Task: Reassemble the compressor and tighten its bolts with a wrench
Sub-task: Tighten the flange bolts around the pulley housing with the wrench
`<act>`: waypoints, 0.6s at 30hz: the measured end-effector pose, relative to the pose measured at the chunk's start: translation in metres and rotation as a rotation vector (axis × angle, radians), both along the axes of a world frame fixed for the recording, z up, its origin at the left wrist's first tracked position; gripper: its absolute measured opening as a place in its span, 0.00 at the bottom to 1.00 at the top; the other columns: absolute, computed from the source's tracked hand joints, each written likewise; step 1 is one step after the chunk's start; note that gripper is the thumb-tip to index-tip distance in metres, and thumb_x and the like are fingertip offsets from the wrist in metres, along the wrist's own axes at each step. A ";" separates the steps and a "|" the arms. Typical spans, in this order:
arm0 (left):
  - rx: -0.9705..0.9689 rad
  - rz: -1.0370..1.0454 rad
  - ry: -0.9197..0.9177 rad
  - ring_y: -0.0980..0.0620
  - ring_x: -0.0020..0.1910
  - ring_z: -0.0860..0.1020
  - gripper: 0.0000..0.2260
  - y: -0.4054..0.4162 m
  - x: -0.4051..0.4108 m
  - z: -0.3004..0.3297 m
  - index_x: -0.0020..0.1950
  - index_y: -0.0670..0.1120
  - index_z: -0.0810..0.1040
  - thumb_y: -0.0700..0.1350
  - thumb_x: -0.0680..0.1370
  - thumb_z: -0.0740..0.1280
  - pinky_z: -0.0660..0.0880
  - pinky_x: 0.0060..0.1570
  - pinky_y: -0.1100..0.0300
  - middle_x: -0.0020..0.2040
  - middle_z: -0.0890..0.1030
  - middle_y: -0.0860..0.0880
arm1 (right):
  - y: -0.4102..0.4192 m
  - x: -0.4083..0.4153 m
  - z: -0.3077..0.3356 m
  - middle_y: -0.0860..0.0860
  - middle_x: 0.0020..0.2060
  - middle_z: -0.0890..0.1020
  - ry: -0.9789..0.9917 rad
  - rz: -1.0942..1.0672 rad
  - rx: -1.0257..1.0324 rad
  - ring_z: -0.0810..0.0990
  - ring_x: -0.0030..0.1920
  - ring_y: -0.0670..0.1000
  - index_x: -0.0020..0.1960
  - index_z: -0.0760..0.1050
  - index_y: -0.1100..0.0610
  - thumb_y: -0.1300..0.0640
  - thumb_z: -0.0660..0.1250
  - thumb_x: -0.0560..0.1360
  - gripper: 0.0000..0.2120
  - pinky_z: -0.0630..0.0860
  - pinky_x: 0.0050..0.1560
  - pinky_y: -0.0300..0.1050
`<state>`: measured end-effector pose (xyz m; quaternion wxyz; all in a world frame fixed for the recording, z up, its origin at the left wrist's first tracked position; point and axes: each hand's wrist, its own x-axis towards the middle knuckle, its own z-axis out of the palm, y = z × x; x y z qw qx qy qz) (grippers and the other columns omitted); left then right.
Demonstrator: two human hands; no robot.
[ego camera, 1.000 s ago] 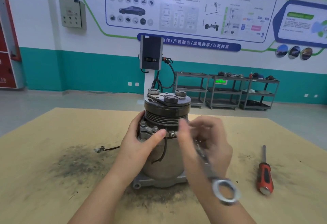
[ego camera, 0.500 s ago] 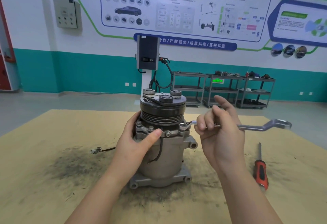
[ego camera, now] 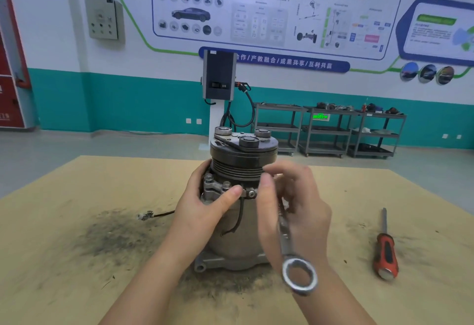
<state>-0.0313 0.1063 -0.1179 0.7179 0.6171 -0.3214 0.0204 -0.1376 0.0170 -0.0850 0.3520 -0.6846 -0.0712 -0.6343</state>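
Left hand (ego camera: 205,211) gripping upright compressor (ego camera: 241,211) against turning; right hand (ego camera: 295,209) holding wrench (ego camera: 289,242) at its flange bolt.

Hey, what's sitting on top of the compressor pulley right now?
On the compressor pulley sits a metal plate with three round bosses. The right hand, holding the wrench, covers the pulley's right edge.
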 end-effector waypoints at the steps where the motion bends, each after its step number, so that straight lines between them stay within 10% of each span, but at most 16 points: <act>1: 0.001 0.006 -0.001 0.69 0.57 0.77 0.28 0.000 0.001 -0.001 0.60 0.66 0.71 0.64 0.62 0.74 0.73 0.51 0.74 0.56 0.80 0.68 | -0.001 -0.001 0.002 0.45 0.29 0.77 -0.018 0.025 0.029 0.77 0.29 0.43 0.50 0.73 0.51 0.57 0.61 0.77 0.04 0.73 0.31 0.36; 9: 0.024 0.014 -0.012 0.72 0.57 0.75 0.28 0.002 0.000 -0.001 0.60 0.69 0.70 0.67 0.61 0.71 0.71 0.48 0.79 0.57 0.77 0.73 | -0.040 -0.006 0.021 0.51 0.21 0.68 -0.126 0.591 0.713 0.72 0.24 0.51 0.47 0.71 0.59 0.70 0.52 0.79 0.12 0.71 0.28 0.41; 18: 0.027 0.004 -0.004 0.74 0.56 0.74 0.28 0.003 -0.004 0.003 0.60 0.68 0.69 0.66 0.61 0.71 0.71 0.48 0.79 0.54 0.76 0.75 | -0.062 0.000 0.025 0.50 0.22 0.64 0.068 0.928 0.913 0.67 0.23 0.48 0.45 0.72 0.59 0.66 0.51 0.79 0.12 0.66 0.24 0.38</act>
